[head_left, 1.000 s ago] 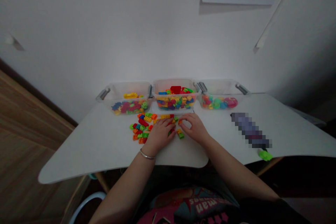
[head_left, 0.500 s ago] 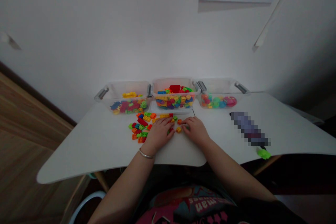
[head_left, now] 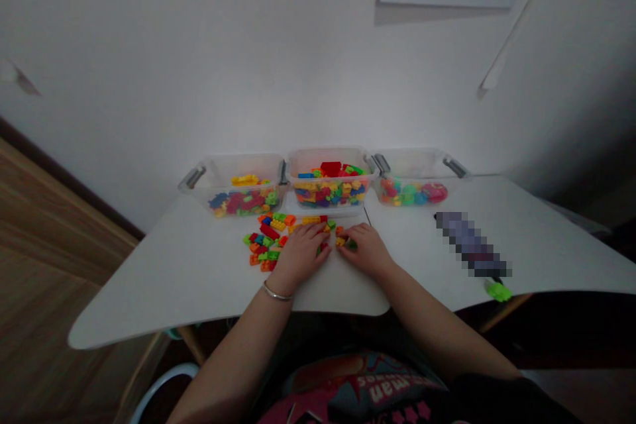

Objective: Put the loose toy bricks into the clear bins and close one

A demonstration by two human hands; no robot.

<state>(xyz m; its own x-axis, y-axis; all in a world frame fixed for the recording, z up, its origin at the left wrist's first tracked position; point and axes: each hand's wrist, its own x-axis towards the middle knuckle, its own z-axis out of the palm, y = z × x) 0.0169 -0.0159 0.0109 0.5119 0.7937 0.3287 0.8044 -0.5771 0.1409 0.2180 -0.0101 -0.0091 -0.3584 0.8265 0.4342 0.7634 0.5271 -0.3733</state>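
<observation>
My left hand [head_left: 301,253] rests palm down on the white table [head_left: 199,278], its fingers curled over small bricks beside a loose pile of coloured bricks [head_left: 267,238]. My right hand [head_left: 365,250] lies next to it, its fingertips closed on a small orange and green brick piece [head_left: 342,242]. The two hands almost touch between the thumbs. A thin bracelet circles my left wrist.
Three clear plastic bins stand along the wall: a left bin [head_left: 237,193], a middle bin [head_left: 331,185] full of bricks, a right bin [head_left: 415,184] with round pieces. A blurred-out object [head_left: 472,244] and a green piece [head_left: 498,290] lie at the right.
My right hand has drawn slightly back and left, closing on the orange and green piece that lay between the hands. My left hand has hardly moved.
</observation>
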